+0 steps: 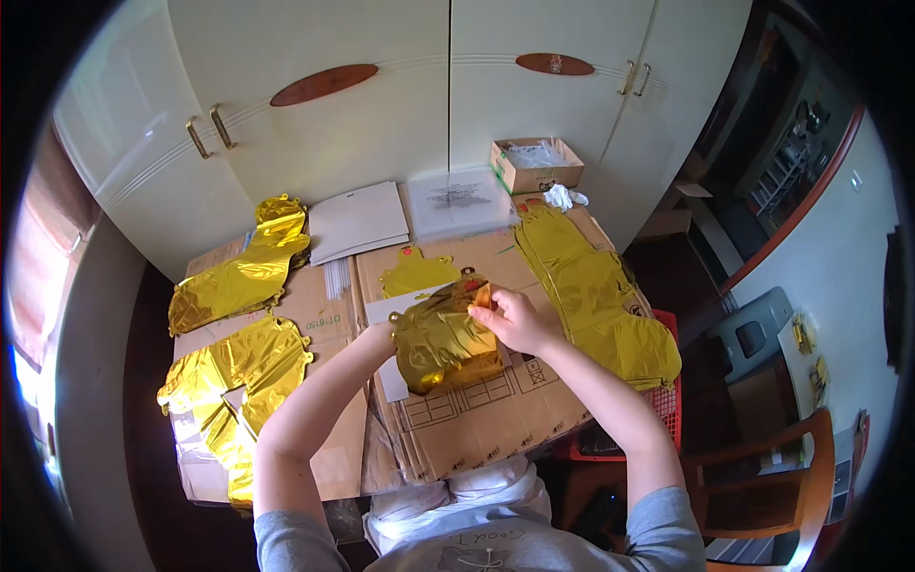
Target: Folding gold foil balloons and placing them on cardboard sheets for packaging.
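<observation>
A folded gold foil balloon (443, 334), uninflated and creased, lies against a white card (393, 379) at the middle of the table. My right hand (519, 324) is closed on the balloon's upper right edge, thumb and fingers pinching a fold of the foil. At the card's left side is my left hand (383, 336); its fingers are hidden behind the card and the foil. Just beyond them, another flat gold foil balloon (419, 274) rests on the cardboard.
Gold foil balloons lie at the left (243, 272), front left (243, 372) and right (600, 296) of the cardboard-covered table (329, 381). At the back are grey-white card sheets (357, 224), clear plastic bags (462, 202), a small box (538, 176) and crumpled white tissue (564, 197). A wooden chair (810, 467) stands right.
</observation>
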{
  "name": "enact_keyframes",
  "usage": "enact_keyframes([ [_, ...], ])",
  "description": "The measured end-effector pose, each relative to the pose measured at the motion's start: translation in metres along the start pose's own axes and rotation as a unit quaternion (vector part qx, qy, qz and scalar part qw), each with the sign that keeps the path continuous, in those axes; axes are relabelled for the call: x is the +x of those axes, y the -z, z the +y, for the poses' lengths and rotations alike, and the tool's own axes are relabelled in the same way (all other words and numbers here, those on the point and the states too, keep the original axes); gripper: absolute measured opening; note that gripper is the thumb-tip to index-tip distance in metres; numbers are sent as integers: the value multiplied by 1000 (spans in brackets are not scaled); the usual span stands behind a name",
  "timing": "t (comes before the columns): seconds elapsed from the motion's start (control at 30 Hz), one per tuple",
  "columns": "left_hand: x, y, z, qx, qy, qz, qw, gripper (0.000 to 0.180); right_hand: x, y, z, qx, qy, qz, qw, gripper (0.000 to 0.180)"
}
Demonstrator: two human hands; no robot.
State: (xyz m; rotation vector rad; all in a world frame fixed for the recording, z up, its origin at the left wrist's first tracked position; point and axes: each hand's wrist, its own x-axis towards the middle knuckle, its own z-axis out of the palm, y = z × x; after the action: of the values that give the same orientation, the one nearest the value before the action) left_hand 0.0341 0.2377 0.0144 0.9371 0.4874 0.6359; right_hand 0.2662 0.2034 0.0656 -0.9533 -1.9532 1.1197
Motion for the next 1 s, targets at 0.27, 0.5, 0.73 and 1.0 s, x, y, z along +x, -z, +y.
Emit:
enact_keyframes([
  [0.27, -19, 14, 0, 655, 115, -61, 745, 42, 42, -24, 86, 73, -31, 27, 997, 26],
  [0.5, -28, 27, -8, 726, 170, -93, 660, 41, 35, -38, 74, -172, 27, 77, 982, 28],
  [0.73, -71, -3, -7, 763, -168, 17, 624, 32, 35, -44, 76, -250, 95, 110, 957, 23],
  [1.0, -125, -129, -55, 789, -229, 172, 543, 35, 36, -44, 74, -252, 79, 93, 960, 20],
])
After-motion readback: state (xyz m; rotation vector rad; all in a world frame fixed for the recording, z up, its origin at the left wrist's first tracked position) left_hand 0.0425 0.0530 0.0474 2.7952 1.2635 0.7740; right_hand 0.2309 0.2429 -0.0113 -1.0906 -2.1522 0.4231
